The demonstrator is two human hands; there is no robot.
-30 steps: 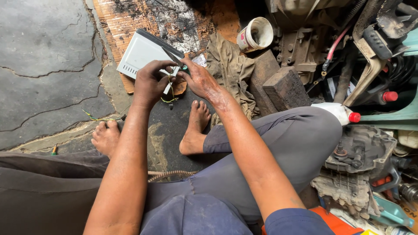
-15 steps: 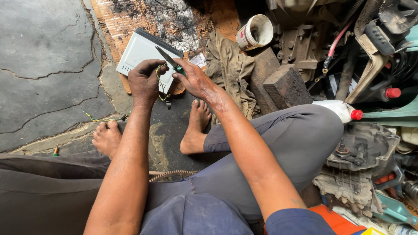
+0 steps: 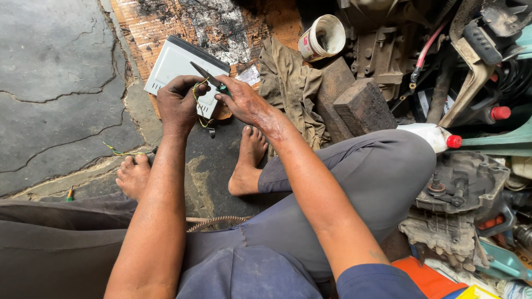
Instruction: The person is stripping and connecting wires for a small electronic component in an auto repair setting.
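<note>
Sat barefoot on the cracked concrete floor (image 3: 55,83), knees spread. Left hand (image 3: 178,102) closed around a thin yellow-green wire (image 3: 195,95), pinching it between thumb and fingers, loose end dangling below the fist. Right hand (image 3: 242,99) gripping what looked like small pliers (image 3: 208,76) with a dark blade and green handle, tips laid against the wire just beside the left thumb. Both hands held above a flat white metal box (image 3: 173,65) lying on scorched cardboard (image 3: 166,22) toward the far edge of the floor. Crumpled tan rag (image 3: 291,83) just beside the box, wooden block (image 3: 363,105) next to it, tipped white cup (image 3: 322,37) farther off. White bottle with red cap (image 3: 435,135) against the right knee, greasy engine parts (image 3: 460,199) near it.
</note>
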